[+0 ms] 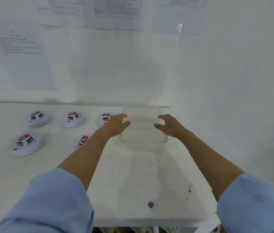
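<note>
A clear rectangular glass container (pixel 143 142) stands on the white table (pixel 133 182) near the wall. My left hand (pixel 116 124) is at its left side and my right hand (pixel 169 124) at its right side. The fingers of both hands are loosely spread and curved toward the container's walls. Whether they touch the glass is hard to tell in the blur. The container looks empty.
Several white round smoke detectors lie on the table to the left, such as one detector (pixel 73 119) and another detector (pixel 26 145). Printed sheets (pixel 117 9) hang on the white wall. Dark stains (pixel 150 204) mark the table's near part.
</note>
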Motion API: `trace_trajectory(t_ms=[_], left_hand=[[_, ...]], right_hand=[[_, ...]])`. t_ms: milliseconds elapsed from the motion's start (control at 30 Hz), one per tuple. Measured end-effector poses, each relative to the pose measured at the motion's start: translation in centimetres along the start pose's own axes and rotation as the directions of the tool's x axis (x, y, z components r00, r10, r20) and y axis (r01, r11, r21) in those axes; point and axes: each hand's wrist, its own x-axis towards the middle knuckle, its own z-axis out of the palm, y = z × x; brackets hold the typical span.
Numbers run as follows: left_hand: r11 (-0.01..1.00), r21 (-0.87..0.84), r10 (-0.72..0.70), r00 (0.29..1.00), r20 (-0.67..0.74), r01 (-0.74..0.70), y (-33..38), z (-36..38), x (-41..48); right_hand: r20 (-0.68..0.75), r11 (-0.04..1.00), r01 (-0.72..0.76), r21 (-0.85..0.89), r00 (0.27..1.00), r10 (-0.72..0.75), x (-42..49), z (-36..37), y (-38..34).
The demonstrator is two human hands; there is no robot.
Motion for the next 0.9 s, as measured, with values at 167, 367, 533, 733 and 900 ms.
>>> trace_trajectory(t_ms=[167,367,533,733,900], left_hand=[[0.935,-0.268,-0.225,0.973,0.059,0.233,-0.7,1.0,0.6],[0.725,-0.547,-0.315,0.908,0.278,0.419,-1.8,0.9,0.5],[0.640,-0.587,-0.321,0.867,0.382,0.496,-2.1,0.5,0.7],[0.629,-0.556,-0.321,0.833,0.450,0.543,-2.8,0.3,1.2],[0.637,-0.575,-0.301,0.853,0.428,0.513,-2.7,0.2,1.4]], right_hand=[[0.007,0.990,-0.094,0.103,0.996,0.093,-0.2,0.5,1.3],[0.124,0.832,-0.237,0.502,0.971,0.202,-0.4,0.5,1.7],[0.296,0.685,-0.342,0.643,0.936,0.190,0.3,0.2,2.7],[0.422,0.603,-0.449,0.660,0.885,0.198,1.0,0.5,3.8],[0.333,0.615,-0.403,0.677,0.914,0.233,1.5,0.5,3.9]])
